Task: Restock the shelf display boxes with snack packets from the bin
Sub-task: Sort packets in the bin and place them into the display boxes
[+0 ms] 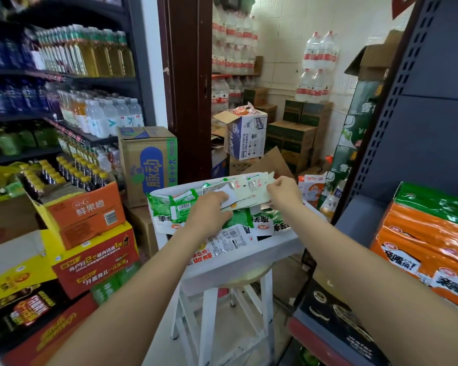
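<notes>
A white bin [222, 262] sits on a white stool [217, 307] in the aisle and holds several green and white snack packets [169, 207]. My left hand [209, 215] lies over the packets in the middle of the bin, its fingers curled on a pale packet [233, 198]. My right hand [283, 191] pinches the right edge of a small stack of pale white packets [254, 191] at the bin's far side. An orange and green display box of snacks [428, 244] stands on the dark shelf at the right.
Stacked drink cartons [90, 241] crowd the floor at left under shelves of bottles [90, 56]. A tall cardboard box [148, 162] stands behind the bin. The dark shelf upright [381, 122] rises at right. A storeroom with boxes and water packs lies beyond.
</notes>
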